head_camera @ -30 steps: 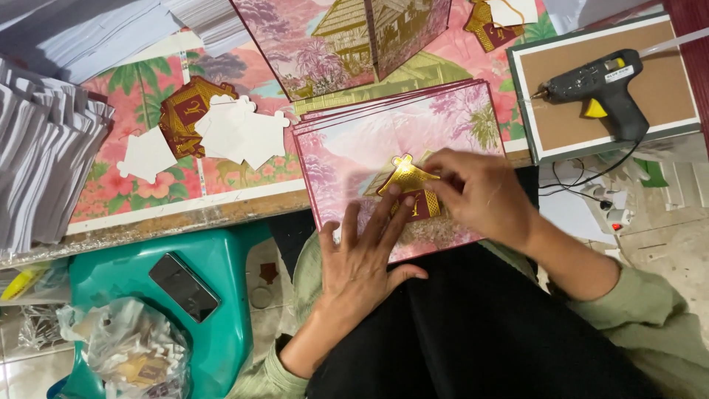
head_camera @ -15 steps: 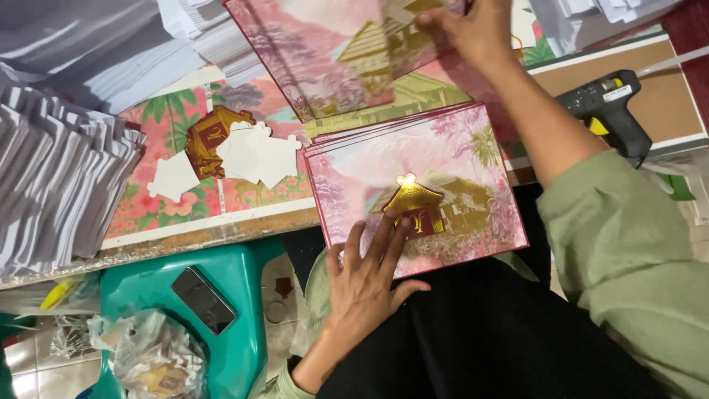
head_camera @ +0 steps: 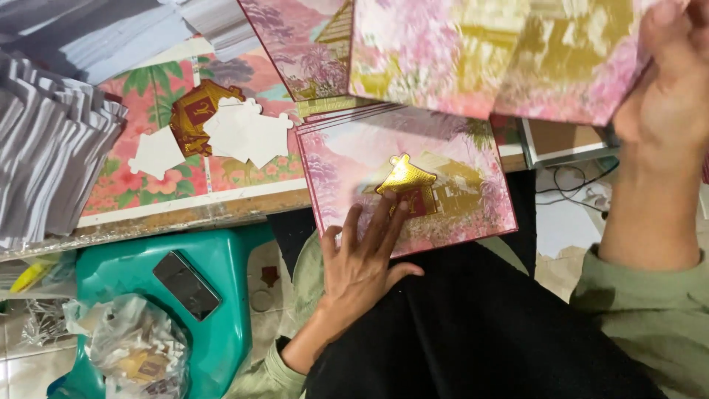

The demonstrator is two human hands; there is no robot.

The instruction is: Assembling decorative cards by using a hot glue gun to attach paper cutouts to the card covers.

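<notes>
Item: pink printed card, resting on the person's lap against the tabletop edge. A gold house-shaped cutout sits at its centre.

Left hand: flat, fingers spread wide, fingertips pressing the card's lower half just below the gold cutout; it holds nothing.

Right hand: closed on a second pink card, lifted above and behind the lap card, near the camera. A second ago this hand pressed the gold cutout; half a second ago it reached toward the stack beyond. The gold piece now stands free of it, which suggests the sticking is finished and a fresh card is being brought in.

Left of the lap card: loose white house shapes and a gold one on a floral sheet; grey paper stack farther left. Below-left: green stool bearing a dark phone, a plastic bag beside it.

Obscured: the lifted card is motion-blurred and hides the things behind it; the right fingertips are cut off at the frame edge.
</notes>
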